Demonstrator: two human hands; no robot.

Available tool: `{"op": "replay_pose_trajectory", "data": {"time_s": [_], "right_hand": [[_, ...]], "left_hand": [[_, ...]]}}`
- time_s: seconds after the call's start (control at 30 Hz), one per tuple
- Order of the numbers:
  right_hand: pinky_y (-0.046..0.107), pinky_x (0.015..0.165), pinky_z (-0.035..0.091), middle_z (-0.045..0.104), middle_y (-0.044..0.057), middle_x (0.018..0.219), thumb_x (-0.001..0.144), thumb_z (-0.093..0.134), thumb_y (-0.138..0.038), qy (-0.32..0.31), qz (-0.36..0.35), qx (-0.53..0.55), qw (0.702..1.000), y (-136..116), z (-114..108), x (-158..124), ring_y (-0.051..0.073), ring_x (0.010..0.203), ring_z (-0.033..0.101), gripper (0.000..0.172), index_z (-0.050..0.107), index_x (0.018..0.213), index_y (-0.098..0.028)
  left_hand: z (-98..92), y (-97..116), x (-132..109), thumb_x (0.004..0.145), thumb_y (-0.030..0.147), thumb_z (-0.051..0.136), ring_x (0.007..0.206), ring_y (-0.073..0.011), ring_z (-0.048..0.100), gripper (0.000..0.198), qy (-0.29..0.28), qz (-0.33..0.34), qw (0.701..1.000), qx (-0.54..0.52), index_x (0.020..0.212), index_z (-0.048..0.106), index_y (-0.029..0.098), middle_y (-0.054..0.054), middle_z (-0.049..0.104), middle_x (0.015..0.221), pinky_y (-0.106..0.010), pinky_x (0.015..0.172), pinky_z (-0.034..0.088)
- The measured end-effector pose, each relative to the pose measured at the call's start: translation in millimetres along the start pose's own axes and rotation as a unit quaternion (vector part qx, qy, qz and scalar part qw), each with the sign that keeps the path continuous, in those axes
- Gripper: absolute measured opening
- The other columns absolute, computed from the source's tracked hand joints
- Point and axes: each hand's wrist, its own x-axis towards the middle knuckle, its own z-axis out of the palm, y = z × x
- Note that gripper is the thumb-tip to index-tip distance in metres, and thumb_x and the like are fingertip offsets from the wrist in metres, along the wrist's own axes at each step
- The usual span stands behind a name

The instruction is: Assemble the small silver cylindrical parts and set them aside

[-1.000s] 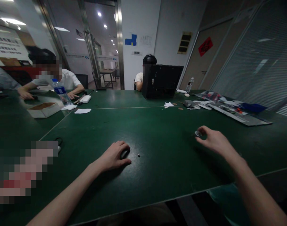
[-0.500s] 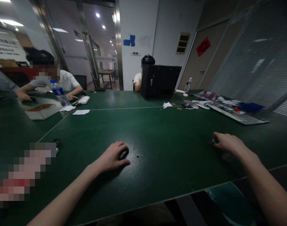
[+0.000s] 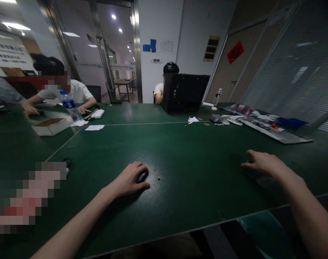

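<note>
A small metal piece, resembling a nut (image 3: 158, 178), lies on the green table (image 3: 180, 205) just right of my left hand (image 3: 134, 178). That hand rests on the tabletop with its fingers curved and its thumb apart, holding nothing visible. Farther right, my right hand (image 3: 263, 163) is low over the table, thumb and forefinger parted. Something small and dark shows in the gap between them, too blurred to name. Beneath the right palm is a faint translucent patch; I cannot tell whether it is a plastic bag or a reflection.
A black monitor (image 3: 186, 93) stands at the back, a person behind it. On the left are another person (image 3: 81, 95), a water bottle (image 3: 70, 105) and an open box (image 3: 50, 127). A cluttered board (image 3: 277, 131) lies at the back right. The table's front edge runs close to me.
My right thumb and forefinger have moved apart from a closed pinch. The left hand and the nut keep their places, while the whole view shifts slightly.
</note>
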Motion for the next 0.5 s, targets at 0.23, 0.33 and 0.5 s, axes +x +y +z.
{"op": "replay_pose_trajectory", "data": {"time_s": [0.23, 0.33, 0.5], "right_hand": [[0.043, 0.085, 0.044, 0.061, 0.013, 0.113, 0.080, 0.058, -0.043, -0.028, -0.215, 0.047, 0.975, -133.2, -36.5, -47.9, 0.029, 0.102, 0.057, 0.044, 0.059, 0.115, -0.017], [0.039, 0.091, 0.042, 0.062, 0.010, 0.111, 0.083, 0.056, -0.040, -0.088, -0.353, 0.124, 0.923, -200.5, -38.5, -72.6, 0.025, 0.104, 0.056, 0.034, 0.062, 0.109, -0.018], [0.033, 0.080, 0.043, 0.065, 0.008, 0.105, 0.079, 0.062, -0.032, -0.151, -0.475, 0.156, 0.853, -281.1, -32.9, -86.1, 0.023, 0.095, 0.059, 0.035, 0.059, 0.112, -0.019]], "left_hand": [[1.3, -1.0, 0.8, 0.079, 0.051, 0.061, 0.108, -0.0262, 0.050, 0.044, 0.003, -0.002, 1.000, -0.001, 0.113, 0.057, 0.023, -0.007, 0.052, 0.120, -0.039, 0.090, 0.043], [1.9, -1.4, 1.6, 0.080, 0.052, 0.060, 0.109, -0.0265, 0.050, 0.045, 0.000, -0.005, 1.000, 0.002, 0.115, 0.056, 0.024, -0.007, 0.052, 0.121, -0.039, 0.090, 0.043], [2.4, -1.1, 2.9, 0.079, 0.053, 0.060, 0.106, -0.0267, 0.050, 0.045, 0.002, 0.005, 1.000, 0.014, 0.113, 0.057, 0.023, -0.008, 0.053, 0.118, -0.040, 0.091, 0.043]]}}
